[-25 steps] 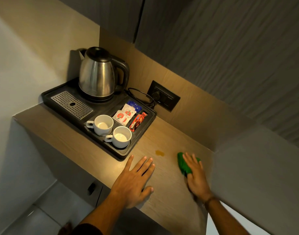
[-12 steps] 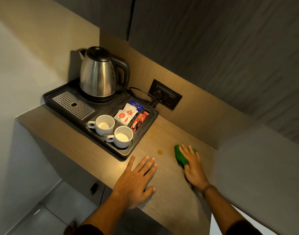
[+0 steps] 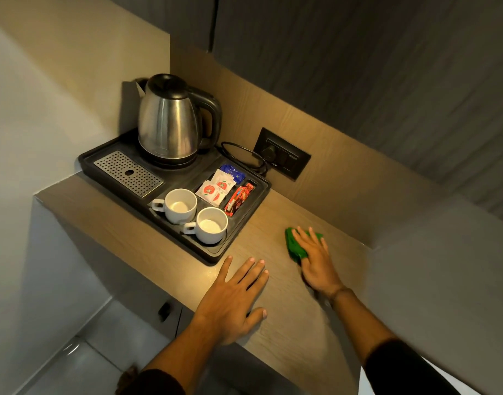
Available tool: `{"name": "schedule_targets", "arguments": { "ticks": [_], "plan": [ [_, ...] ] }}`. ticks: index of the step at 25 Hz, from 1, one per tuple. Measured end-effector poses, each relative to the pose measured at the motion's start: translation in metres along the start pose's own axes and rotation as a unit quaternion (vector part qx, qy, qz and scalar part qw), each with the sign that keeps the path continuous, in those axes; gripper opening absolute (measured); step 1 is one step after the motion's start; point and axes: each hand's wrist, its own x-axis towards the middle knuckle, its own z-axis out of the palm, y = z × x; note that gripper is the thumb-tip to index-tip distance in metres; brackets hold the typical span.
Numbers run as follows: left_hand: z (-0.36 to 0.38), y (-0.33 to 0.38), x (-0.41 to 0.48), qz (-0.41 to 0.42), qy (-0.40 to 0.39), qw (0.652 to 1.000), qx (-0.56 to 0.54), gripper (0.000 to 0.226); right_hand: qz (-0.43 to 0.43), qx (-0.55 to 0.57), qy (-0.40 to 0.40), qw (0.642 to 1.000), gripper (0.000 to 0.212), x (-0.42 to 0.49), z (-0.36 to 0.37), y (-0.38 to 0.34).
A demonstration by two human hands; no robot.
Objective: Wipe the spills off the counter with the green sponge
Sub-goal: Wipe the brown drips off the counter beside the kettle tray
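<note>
At left, black moulded tray (image 3: 85,159) carrying perforated metal grille (image 3: 127,173), steel kettle (image 3: 167,129), two white cups (image 3: 180,205) and sachets (image 3: 214,189), print too small to read; behind, black wall socket (image 3: 283,159). Centre: left hand (image 3: 233,300) flat, fingers spread, on woodgrain counter (image 3: 287,309). Right: right hand (image 3: 316,260), fingers straight, pressing green sponge (image 3: 294,246) onto counter.

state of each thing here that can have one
kettle, upright on tray, lid shut
plug, in the socket
far cup, upright, looks empty
near cup, upright, looks empty
sponge, on counter under right hand
right hand, fingers straight, pressing sponge
left hand, flat on counter
</note>
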Motion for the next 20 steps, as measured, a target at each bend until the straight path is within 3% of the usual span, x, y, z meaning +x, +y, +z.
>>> {"name": "schedule_targets", "arguments": {
  "ticks": [3, 6, 8, 12, 16, 18, 20],
  "plan": [
    [0.0, 0.0, 0.0, 0.003, 0.004, 1.0, 0.0, 0.077, -0.062, -0.002, -0.049, 0.997, 0.085, 0.001, 0.009, -0.04],
    [0.0, 0.0, 0.0, 0.003, 0.014, 1.0, 0.003, 0.077, -0.13, 0.001, -0.064, 0.989, 0.077, -0.091, 0.007, -0.015],
    [0.0, 0.001, 0.0, 0.009, 0.011, 1.0, 0.003, 0.077, -0.112, 0.016, -0.029, 0.993, 0.074, -0.112, -0.005, 0.017],
    [0.003, -0.002, 0.001, 0.014, 0.012, 1.0, 0.008, 0.077, 0.056, 0.014, 0.032, 0.998, 0.084, -0.039, -0.005, 0.006],
    [0.003, -0.002, 0.002, 0.016, 0.002, 1.0, 0.012, 0.078, -0.014, 0.02, -0.002, 1.0, 0.087, -0.107, 0.019, -0.057],
    [0.002, -0.001, 0.001, 0.014, -0.003, 1.0, 0.015, 0.078, -0.03, 0.031, 0.026, 0.999, 0.083, -0.168, 0.022, -0.05],
    [0.001, 0.0, -0.001, 0.015, -0.003, 1.0, 0.016, 0.078, 0.012, 0.027, 0.034, 0.999, 0.073, -0.171, 0.014, -0.028]
  ]
}}
